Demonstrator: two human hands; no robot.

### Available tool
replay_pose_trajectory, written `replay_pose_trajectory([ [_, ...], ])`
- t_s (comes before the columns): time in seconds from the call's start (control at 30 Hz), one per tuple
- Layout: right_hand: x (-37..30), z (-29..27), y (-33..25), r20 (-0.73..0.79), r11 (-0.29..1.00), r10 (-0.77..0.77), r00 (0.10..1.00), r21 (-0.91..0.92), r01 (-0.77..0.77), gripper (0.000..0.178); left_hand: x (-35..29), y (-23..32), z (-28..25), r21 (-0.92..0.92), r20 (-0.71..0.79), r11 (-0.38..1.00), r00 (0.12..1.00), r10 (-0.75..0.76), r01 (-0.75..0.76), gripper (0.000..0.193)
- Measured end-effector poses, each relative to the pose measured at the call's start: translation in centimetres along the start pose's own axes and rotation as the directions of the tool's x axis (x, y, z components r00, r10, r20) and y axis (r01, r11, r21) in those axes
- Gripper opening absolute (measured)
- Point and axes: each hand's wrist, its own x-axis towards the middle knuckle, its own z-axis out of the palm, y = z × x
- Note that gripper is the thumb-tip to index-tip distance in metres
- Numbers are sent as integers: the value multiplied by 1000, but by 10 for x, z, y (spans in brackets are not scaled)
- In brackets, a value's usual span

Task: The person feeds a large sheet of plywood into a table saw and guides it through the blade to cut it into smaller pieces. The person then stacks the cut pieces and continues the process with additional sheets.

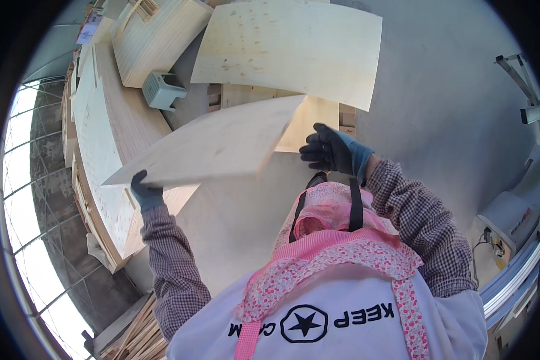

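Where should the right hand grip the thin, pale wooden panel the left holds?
Probably midway along the right edge of the panel, from the right, thumb above, fingers beneath: that edge is thin and free. The dark-gloved left hand holds the near edge by the left corner; the gloved right hand is open alongside.

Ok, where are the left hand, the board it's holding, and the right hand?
Left hand point(146, 192): head view, glove's middle.
Board point(213, 143): head view, broad face.
Right hand point(335, 151): head view, glove's dark part.
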Motion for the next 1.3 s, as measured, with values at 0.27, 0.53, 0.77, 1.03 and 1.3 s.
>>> replay_pose_trajectory([
  [0.27,64,18,58,126,969,180,976,148,-198,57,-26,-18,-30,45,-35,999,999,-14,15,58],
  [0.53,79,73,24,131,918,-130,983,390,70,45,34,22,23,211,-92,977,994,64,-43,57],
  [0.77,70,25,31,332,890,-153,931,456,-16,76,77,50,51,256,-148,965,989,-10,48,57],
  [1.03,57,7,39,158,984,-125,979,148,102,66,98,60,45,213,-96,969,989,-108,126,51],
  [1.3,24,30,18,73,563,-719,692,-521,641,27,118,62,59,116,-89,975,979,-181,191,50],
])
